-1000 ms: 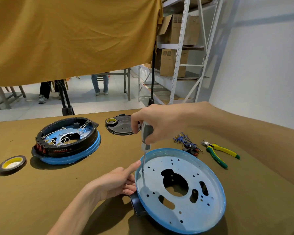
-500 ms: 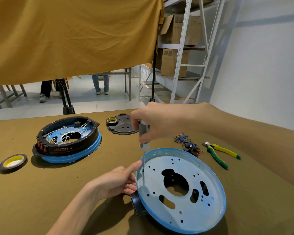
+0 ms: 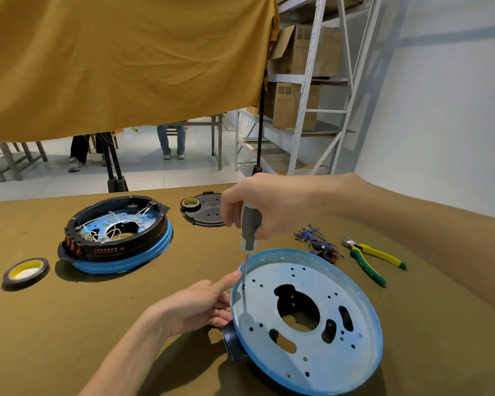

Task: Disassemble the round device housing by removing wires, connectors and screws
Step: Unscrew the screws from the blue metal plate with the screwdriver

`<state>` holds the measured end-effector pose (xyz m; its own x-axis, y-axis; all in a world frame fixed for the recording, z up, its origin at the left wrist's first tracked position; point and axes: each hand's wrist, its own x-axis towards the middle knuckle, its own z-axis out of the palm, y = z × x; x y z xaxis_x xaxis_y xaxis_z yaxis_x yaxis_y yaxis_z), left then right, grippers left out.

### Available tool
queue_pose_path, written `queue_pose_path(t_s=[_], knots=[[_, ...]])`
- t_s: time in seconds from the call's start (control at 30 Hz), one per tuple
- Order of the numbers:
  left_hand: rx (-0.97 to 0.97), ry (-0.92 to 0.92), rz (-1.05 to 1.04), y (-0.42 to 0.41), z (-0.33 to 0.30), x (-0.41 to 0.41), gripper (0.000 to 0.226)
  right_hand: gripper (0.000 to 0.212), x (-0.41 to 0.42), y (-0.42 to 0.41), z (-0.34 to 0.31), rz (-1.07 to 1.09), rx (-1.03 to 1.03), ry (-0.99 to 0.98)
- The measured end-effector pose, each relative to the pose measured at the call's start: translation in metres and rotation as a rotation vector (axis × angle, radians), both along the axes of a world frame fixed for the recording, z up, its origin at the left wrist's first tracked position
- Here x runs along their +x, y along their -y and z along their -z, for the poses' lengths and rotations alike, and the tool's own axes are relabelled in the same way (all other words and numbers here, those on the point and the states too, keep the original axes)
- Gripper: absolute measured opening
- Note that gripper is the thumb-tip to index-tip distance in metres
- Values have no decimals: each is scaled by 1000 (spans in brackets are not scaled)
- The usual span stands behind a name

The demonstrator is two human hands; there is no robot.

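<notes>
Your right hand is clenched around the grey, rubbery handle of a slim screwdriver, held upright; its thin steel shaft drops straight below your fist and its tip meets the blue-rimmed round metal housing plate near the plate's left edge. Whether the tip sits in a screw head is too small to make out. The plate is matte, pale blue sheet metal punched with many small holes and several larger irregular cut-outs, and it sits tilted on a dark part that is mostly hidden beneath it.

Your left hand grips the plate's left rim, thumb stretched up toward the shaft, fingers curled under the edge and partly out of sight.

Left of both hands on the olive cloth tabletop sits a second round housing with black plastic ring and white wires, and farther left a roll of yellow tape. Behind your right hand lies a black round cover, partly hidden by it. To its right lie a bundle of blue wires and yellow-and-green handled pliers.
</notes>
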<state>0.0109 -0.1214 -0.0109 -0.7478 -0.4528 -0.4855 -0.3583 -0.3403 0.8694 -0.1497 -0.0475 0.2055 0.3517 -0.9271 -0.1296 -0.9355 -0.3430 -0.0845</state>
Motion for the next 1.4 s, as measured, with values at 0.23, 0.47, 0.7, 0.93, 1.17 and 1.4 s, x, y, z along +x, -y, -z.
queue_pose_path(t_s=[0.23,0.47,0.7,0.93,1.17,1.4], knots=[[5,-13,4,0,1,1,88,36,2,-1,14,107,-279,-243],[1,-9,-6,2,4,-1,94,39,3,-2,10,23,-107,-39],[173,-48,-61,11,7,5,89,30,-6,2,13,142,-276,-77],[338,-119,-215,7,11,5,35,33,-23,6,0,248,-248,156],[349,-149,-196,-2,8,1,40,30,-32,2,5,313,-292,240],[314,-158,-184,-5,8,2,45,36,-34,-3,5,337,-281,277]])
